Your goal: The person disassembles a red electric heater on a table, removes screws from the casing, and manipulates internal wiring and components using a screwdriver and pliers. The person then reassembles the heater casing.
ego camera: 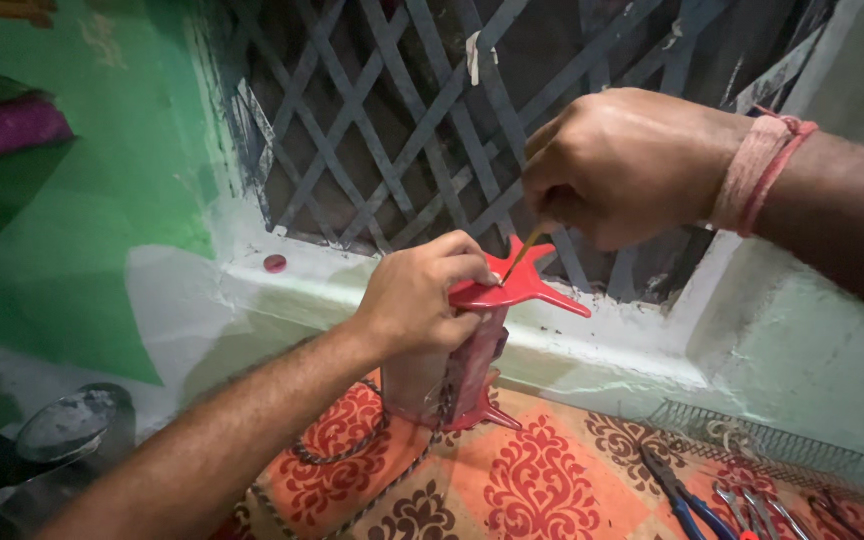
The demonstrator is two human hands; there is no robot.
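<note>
My left hand grips a red plastic spool-like object with star-shaped end plates, holding it upright on an orange patterned cloth. My right hand, with a pink thread band at the wrist, pinches a thin yellowish stick. The stick's tip touches the top star plate near my left thumb. A cord trails from the spool's base across the cloth.
A painted metal lattice window stands behind on a white sill, with a small red cap on it. Pliers with blue handles and other tools lie at the lower right. A metal bowl sits at lower left.
</note>
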